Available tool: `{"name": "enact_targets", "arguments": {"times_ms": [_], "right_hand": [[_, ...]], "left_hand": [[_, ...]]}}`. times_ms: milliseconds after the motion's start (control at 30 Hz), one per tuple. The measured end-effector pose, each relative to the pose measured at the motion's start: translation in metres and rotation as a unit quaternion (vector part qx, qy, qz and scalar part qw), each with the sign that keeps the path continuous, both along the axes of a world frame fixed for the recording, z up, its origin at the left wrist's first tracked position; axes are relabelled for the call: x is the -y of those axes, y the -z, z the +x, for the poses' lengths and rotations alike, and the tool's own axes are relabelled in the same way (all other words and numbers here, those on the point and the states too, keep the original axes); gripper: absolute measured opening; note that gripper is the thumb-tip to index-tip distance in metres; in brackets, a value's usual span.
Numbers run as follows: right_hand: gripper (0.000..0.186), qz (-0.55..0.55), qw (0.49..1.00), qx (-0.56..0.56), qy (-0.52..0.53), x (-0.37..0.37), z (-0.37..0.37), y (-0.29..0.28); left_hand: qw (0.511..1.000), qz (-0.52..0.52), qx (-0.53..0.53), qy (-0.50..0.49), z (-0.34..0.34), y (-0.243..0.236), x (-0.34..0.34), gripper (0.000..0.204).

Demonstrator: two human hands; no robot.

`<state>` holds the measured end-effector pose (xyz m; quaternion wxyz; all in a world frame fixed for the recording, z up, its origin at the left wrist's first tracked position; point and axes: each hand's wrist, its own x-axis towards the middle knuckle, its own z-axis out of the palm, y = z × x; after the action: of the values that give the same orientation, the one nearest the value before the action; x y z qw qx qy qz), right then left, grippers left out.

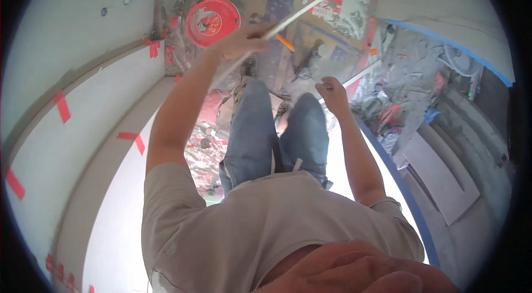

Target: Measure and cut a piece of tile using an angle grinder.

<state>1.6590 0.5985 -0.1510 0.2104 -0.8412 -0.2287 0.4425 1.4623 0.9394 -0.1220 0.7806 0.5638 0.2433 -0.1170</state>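
Observation:
My left hand (239, 44) is stretched forward, its fingers closed around a long thin white strip (317, 2). The strip slants from the upper right down past my wrist. A short orange stick-like thing (286, 43) shows just beyond my fingertips; I cannot tell if it is in the hand or lies below. Lower and to the right, my right hand (333, 97) has its fingers curled together in a pinch. A second white strip (363, 73) runs close behind that hand, and whether the fingers touch it is unclear.
A red round bucket (191, 26) stands ahead on the left of a dusty, littered floor. White wall panels with red tape (62, 107) curve along the left. At right are a panel edged with blue tape (476, 57), loose debris and a white board (435, 174).

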Motion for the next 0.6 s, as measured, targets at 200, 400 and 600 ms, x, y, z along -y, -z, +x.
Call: {"name": "enact_targets", "arguments": {"times_ms": [200, 400, 600], "right_hand": [[0.046, 0.221, 0.972, -0.067, 0.041, -0.073, 0.036, -0.144], [0.059, 0.374, 0.851, -0.360, 0.081, -0.128, -0.018, -0.287], [0.045, 0.300, 0.800, -0.517, -0.056, -0.093, -0.123, -0.340]], "left_hand": [[0.983, -0.104, 0.066, -0.139, -0.017, -0.168, 0.099, 0.079], [0.935, -0.047, 0.155, -0.315, -0.080, -0.285, 0.215, 0.080], [0.860, 0.280, 0.057, -0.423, -0.185, -0.313, 0.353, 0.083]]}}
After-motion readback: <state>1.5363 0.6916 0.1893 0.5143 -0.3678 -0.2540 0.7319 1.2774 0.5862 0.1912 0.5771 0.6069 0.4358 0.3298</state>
